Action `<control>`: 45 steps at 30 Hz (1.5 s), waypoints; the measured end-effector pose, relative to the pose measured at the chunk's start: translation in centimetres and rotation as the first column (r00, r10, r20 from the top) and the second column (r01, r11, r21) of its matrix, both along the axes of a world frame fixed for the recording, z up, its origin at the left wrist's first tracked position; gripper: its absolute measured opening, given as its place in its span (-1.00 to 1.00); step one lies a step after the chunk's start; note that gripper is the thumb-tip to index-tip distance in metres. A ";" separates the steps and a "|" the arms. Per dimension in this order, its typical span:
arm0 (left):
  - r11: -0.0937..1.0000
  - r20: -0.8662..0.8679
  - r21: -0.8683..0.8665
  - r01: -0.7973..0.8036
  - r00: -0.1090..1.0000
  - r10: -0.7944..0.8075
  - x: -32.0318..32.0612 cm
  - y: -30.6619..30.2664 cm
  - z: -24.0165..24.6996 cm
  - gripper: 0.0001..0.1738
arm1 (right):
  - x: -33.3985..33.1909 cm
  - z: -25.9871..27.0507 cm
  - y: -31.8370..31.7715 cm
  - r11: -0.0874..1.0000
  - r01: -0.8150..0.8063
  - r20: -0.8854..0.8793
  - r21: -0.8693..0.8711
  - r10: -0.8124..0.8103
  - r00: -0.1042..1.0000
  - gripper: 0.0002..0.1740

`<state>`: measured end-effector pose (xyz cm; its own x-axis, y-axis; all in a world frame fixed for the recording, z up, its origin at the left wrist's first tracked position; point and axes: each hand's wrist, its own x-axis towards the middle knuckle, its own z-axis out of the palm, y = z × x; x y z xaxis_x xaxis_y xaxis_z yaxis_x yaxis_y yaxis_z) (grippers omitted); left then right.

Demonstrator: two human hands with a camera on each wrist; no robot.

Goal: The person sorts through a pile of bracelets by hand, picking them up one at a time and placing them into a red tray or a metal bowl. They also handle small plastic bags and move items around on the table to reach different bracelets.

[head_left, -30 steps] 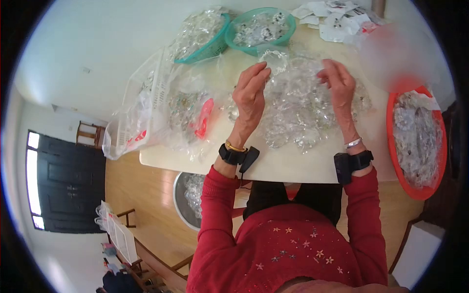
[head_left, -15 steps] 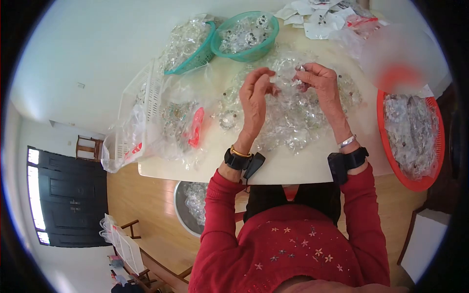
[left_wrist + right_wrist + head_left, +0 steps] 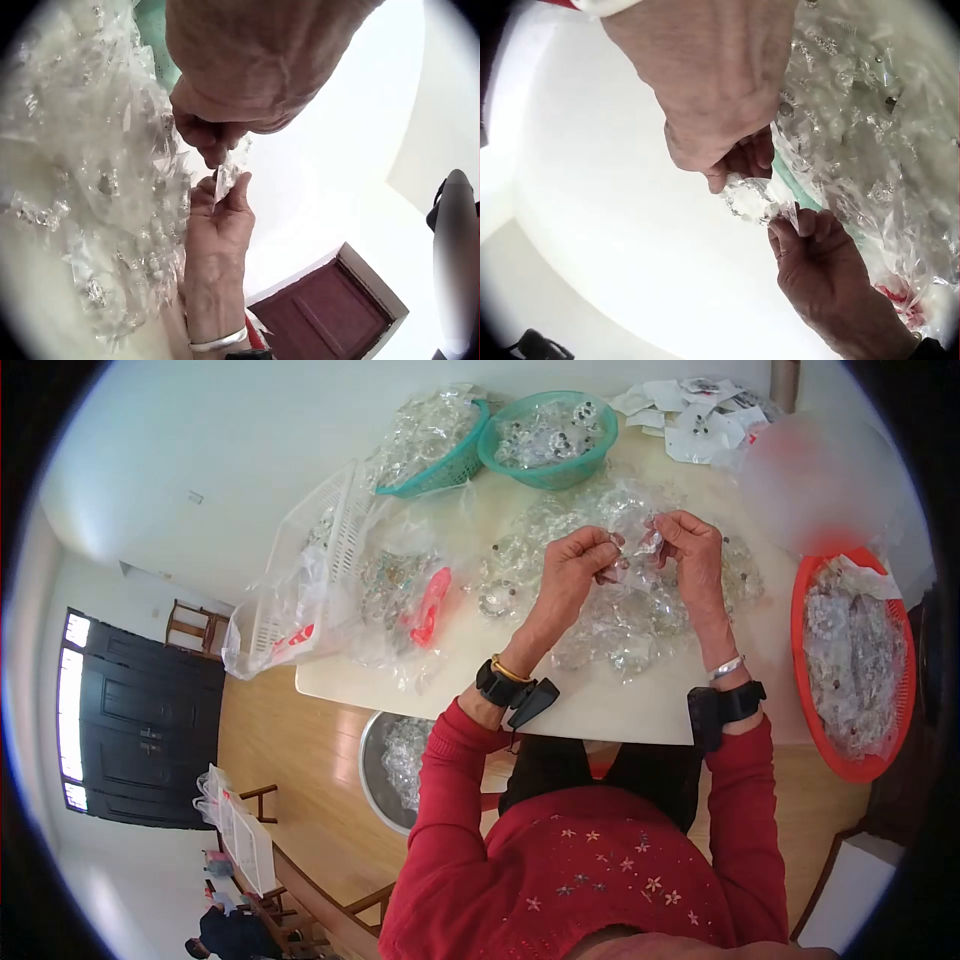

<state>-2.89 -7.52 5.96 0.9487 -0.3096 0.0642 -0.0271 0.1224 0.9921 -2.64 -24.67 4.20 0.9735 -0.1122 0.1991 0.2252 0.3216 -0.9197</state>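
Both hands hold one small clear plastic packet [image 3: 751,199] between them, above a heap of similar packets [image 3: 620,625]. My left hand [image 3: 572,572] pinches one edge with thumb and curled fingers; in the right wrist view the left hand [image 3: 821,274] grips the packet's lower right corner. The right hand [image 3: 694,556] pinches the opposite side, and the right wrist view has this hand [image 3: 712,90] at the packet's upper left. A silvery beaded ring shape shows inside the packet. In the left wrist view the packet [image 3: 231,174] stands nearly edge-on.
Two green baskets [image 3: 550,477] of packets stand at the table's back, beside white cards [image 3: 690,425]. A red basket [image 3: 858,765] is at the right. On the left are a white crate [image 3: 345,525] and a plastic bag [image 3: 395,575]. A metal basin [image 3: 375,790] sits below the table.
The left hand has moved right and now pinches the packet. The right hand, spread earlier, has closed on the packet. Both hands have come together, and the head view has shifted slightly.
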 end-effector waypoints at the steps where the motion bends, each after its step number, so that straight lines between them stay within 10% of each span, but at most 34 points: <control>1: 1.000 -0.004 0.004 -0.001 1.000 0.001 0.0 0.1 0.1 -0.86 | 0.1 0.1 0.2 1.000 0.005 0.017 0.009 -0.005 1.000 -0.72; 11: 0.997 -0.088 0.034 -0.063 0.994 0.065 1.1 3.5 1.4 -0.87 | 0.5 0.3 -0.4 0.983 0.184 -0.105 0.023 -0.180 0.978 -0.66; 17: 0.929 0.296 -0.288 -0.232 0.901 0.316 12.3 10.7 7.9 -0.87 | 0.5 0.3 -0.1 0.987 0.159 -0.105 -0.029 -0.162 0.981 -0.65; 21: 0.844 0.126 -0.291 -0.450 0.857 0.500 12.9 10.0 9.8 -0.85 | 0.7 0.1 -0.2 0.986 0.167 -0.141 -0.026 -0.169 0.975 -0.65; 24: 0.937 0.286 0.096 -0.336 0.911 0.297 9.3 7.6 6.5 -0.72 | 1.0 -0.1 -0.2 0.987 0.156 -0.134 -0.026 -0.158 0.978 -0.65; 27: 0.743 0.675 0.485 -0.461 0.738 0.017 6.0 5.5 0.6 -0.59 | 0.8 -0.3 -0.2 0.986 0.159 -0.137 -0.043 -0.164 0.977 -0.65; 30: 0.586 0.818 0.516 -0.625 0.564 -0.118 3.3 3.9 -2.7 -0.56 | 0.9 -0.3 0.1 0.984 0.170 -0.130 -0.049 -0.176 0.976 -0.65; 45: 0.708 0.744 0.520 -0.477 0.660 -0.102 3.0 3.8 -3.9 -0.52 | 1.3 -0.9 -0.1 0.986 0.152 -0.162 -0.062 -0.160 0.974 -0.69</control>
<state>0.13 -3.72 2.02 0.7366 -0.3606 0.5722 -0.6520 -0.6035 0.4591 -1.32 -24.79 3.26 0.9647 -0.2594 0.0456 0.1122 0.2482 -0.9622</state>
